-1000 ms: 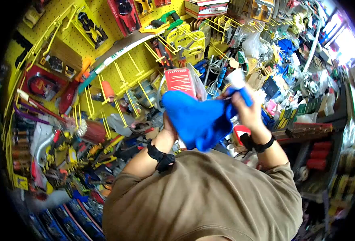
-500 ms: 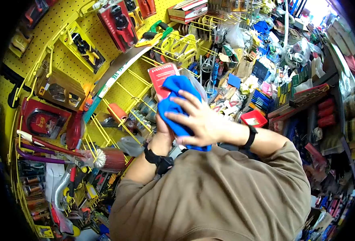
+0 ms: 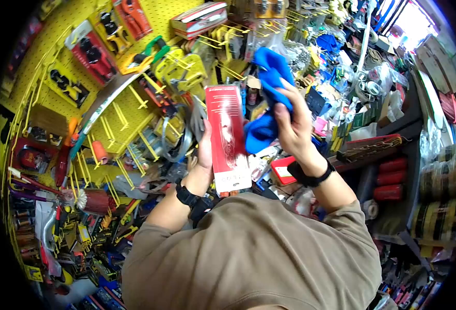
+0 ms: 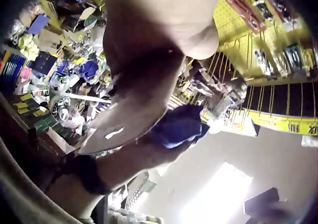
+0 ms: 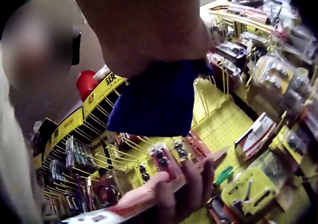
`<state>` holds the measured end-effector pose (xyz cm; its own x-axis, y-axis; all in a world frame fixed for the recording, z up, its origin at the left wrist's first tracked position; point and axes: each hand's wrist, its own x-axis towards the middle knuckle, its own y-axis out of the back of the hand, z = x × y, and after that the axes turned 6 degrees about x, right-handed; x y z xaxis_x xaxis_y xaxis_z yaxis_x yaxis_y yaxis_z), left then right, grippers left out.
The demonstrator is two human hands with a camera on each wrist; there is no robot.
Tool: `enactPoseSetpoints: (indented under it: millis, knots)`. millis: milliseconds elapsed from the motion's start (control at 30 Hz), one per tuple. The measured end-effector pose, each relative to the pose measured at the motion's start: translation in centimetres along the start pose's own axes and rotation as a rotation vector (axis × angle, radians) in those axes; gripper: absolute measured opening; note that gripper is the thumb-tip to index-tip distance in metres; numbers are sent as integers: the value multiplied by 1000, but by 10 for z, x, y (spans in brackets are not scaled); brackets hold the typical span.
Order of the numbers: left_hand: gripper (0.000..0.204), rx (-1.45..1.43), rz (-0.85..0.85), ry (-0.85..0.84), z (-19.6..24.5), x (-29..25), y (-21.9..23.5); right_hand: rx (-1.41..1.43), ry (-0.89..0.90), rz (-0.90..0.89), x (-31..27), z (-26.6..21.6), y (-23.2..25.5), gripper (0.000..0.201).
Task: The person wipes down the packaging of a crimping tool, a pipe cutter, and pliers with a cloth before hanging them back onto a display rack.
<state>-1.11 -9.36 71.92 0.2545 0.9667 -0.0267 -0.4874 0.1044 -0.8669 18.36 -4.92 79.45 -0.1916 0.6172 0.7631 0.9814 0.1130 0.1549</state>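
My left hand grips a long red tool package by its left side, upright in front of the chest. White print lines its top, a picture of a tool sits in its middle, and its lower end is white. In the right wrist view, the left hand's fingers curl around the package's edge. Just to the right of the package, my right hand pinches a bunched blue cloth between thumb and fingers. The cloth hangs down from that hand in the right wrist view.
A yellow pegboard with hooks and packaged tools stands at the left. A handsaw hangs across it. Piled goods fill the right, with a red tray near the right wrist and dark shelving beyond.
The right hand was pressing the cloth over the package half a second ago. It has since lifted the cloth up and right, leaving the package's front uncovered. The left hand still holds the package.
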Motion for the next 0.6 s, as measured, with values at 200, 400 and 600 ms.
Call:
enactPoseSetpoints:
  millis: [200, 400, 600]
  knots:
    - [92, 213, -224, 245, -69, 25, -36, -464, 25, -409, 22, 42, 49, 60]
    - [80, 410, -92, 237, -99, 29, -39, -406, -77, -378, -23, 62, 72, 55]
    - [73, 247, 11, 162, -112, 49, -47, -343, -22, -447, -51, 51, 70, 52]
